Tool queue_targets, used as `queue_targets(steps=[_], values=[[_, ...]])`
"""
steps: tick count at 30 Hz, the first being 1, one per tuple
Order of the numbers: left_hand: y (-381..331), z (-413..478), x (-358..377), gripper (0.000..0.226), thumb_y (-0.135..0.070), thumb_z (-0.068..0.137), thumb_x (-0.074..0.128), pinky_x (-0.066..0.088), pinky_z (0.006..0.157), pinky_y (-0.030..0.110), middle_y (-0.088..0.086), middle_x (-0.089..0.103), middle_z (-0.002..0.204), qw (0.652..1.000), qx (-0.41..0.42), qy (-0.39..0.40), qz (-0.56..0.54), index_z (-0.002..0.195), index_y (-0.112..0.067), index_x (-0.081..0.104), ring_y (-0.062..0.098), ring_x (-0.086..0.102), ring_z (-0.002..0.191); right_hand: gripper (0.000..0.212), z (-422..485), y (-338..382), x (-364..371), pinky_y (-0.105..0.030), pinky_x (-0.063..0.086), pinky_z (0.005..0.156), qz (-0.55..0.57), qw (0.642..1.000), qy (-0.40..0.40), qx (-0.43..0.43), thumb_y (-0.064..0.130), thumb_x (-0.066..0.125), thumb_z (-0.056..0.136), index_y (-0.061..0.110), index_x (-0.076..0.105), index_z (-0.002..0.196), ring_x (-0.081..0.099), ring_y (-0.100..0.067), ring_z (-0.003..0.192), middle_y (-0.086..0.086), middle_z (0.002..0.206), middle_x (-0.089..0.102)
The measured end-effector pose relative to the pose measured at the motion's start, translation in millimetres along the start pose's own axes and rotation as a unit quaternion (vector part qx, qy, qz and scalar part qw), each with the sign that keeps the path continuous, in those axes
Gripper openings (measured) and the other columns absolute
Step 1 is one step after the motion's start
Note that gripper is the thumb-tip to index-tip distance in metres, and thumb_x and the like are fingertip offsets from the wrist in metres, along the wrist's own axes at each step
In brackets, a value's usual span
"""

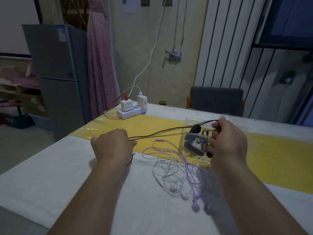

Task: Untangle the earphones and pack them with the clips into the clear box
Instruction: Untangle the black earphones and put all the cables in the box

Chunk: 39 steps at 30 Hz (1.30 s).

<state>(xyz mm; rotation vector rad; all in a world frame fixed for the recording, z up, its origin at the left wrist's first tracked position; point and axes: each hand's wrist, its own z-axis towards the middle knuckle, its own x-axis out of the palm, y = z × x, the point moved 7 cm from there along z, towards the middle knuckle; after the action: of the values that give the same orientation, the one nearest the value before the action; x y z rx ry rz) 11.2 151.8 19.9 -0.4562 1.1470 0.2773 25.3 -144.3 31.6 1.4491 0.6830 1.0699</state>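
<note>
Tabletop (50, 175): covered with white cloth; it carries all the things.
Yellow strip (160, 126): it crosses the tabletop from the left edge to the right edge, on the far half.
Right hand (228, 141): fingers curled, it grips one end of the black earphones (160, 132), just beside the clear box.
Left hand (112, 145): closed around the other end of the black cable, near the left edge.
Power strip (130, 112): at the far left corner, with chargers plugged in.
Clear box (190, 121): on the yellow strip, toward the far edge; dark clips (194, 143) lie inside.
Black earphones: cable stretched between both hands, above the tabletop; one earbud hangs over the box.
White earphones (169, 168): a tangled heap between the two arms.
Purple earphones (194, 177): tangled with the white ones, on their right side.
</note>
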Motion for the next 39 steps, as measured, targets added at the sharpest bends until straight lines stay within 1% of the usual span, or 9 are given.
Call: queue_targets(steps=[5,12,17,23,25,28,33,35,39], values=[[1,-1,-2,0.019,-0.041,0.086,0.065,0.031,0.078,0.036,-0.002,0.06,0.106,0.999,0.01,-0.032,0.004,0.103,-0.033,0.062,0.025,0.05,0.105,0.038,-17,2,15,-0.022,0.029,0.035,0.028,0.998,0.049,0.005,0.038,0.046,0.095,0.014,0.063,0.07,0.039,-0.007,0.037,0.01,0.04,0.043],[16,-10,-40,0.022,-0.006,0.077,0.069,0.035,0.072,0.039,0.003,0.07,0.077,0.918,0.003,-0.294,-0.266,0.083,-0.026,0.076,0.036,0.059,0.086,0.041,-10,5,-4,-0.027,0.036,0.048,0.0,0.996,-0.059,-0.059,0.042,0.045,0.097,0.02,0.065,0.069,0.044,-0.017,0.052,0.003,0.057,0.05],[25,3,-9,0.031,-0.029,0.084,0.07,0.034,0.095,0.043,-0.004,0.047,0.144,0.993,-0.07,-0.07,-0.067,0.112,-0.04,0.068,0.027,0.038,0.128,0.037,-8,14,-9,-0.029,0.038,0.054,-0.037,0.994,-0.071,-0.08,0.036,0.044,0.1,0.02,0.064,0.074,0.048,-0.018,0.056,-0.001,0.062,0.054],[-3,-6,16,0.045,-0.05,0.072,0.068,0.038,0.094,0.038,-0.006,0.054,0.12,0.994,0.018,0.103,-0.034,0.116,-0.048,0.06,0.025,0.043,0.119,0.038,-17,-2,23,-0.032,0.056,0.051,-0.026,0.996,0.079,-0.027,0.033,0.048,0.102,0.012,0.066,0.076,0.047,-0.011,0.044,0.005,0.049,0.055],[-8,-5,19,0.066,-0.043,0.069,0.073,0.034,0.098,0.041,-0.005,0.047,0.134,0.988,0.044,0.133,-0.059,0.13,-0.05,0.048,0.025,0.037,0.128,0.037,-16,-4,25,-0.023,0.042,0.042,-0.033,0.994,0.098,-0.03,0.033,0.046,0.102,0.014,0.065,0.076,0.042,-0.008,0.043,0.006,0.051,0.053],[-24,-13,19,0.104,-0.018,0.066,0.075,0.034,0.106,0.042,-0.007,0.016,0.158,0.954,0.143,0.203,-0.168,0.147,-0.049,0.017,0.024,0.02,0.144,0.036,-16,-4,29,-0.026,0.042,0.047,-0.028,0.992,0.122,-0.035,0.03,0.048,0.102,0.015,0.068,0.075,0.044,-0.012,0.049,0.002,0.059,0.06],[-46,-39,3,0.109,0.003,0.072,0.062,0.042,0.063,0.013,-0.03,0.008,0.155,0.86,0.268,0.292,-0.323,0.146,-0.057,0.009,0.015,0.043,0.132,0.028,-18,-4,37,-0.056,0.054,0.081,-0.072,0.984,0.147,-0.064,0.025,0.056,0.098,0.022,0.074,0.077,0.052,-0.016,0.063,0.006,0.07,0.072],[-48,-42,1,0.103,0.001,0.072,0.062,0.043,0.069,0.014,-0.03,0.019,0.149,0.831,0.275,0.307,-0.374,0.143,-0.059,0.016,-0.005,0.054,0.11,0.022,-19,-3,37,-0.048,0.053,0.076,-0.072,0.983,0.152,-0.072,0.024,0.058,0.097,0.021,0.074,0.082,0.051,-0.007,0.057,0.007,0.07,0.072],[-55,-34,2,0.089,-0.036,0.062,0.074,0.032,0.102,0.024,-0.028,0.044,0.142,0.781,0.238,0.272,-0.509,0.14,-0.052,0.034,-0.006,0.035,0.134,0.019,-24,-6,44,-0.025,0.035,0.059,-0.102,0.972,0.196,-0.085,0.021,0.057,0.097,0.02,0.072,0.086,0.049,0.003,0.051,0.008,0.07,0.072]])
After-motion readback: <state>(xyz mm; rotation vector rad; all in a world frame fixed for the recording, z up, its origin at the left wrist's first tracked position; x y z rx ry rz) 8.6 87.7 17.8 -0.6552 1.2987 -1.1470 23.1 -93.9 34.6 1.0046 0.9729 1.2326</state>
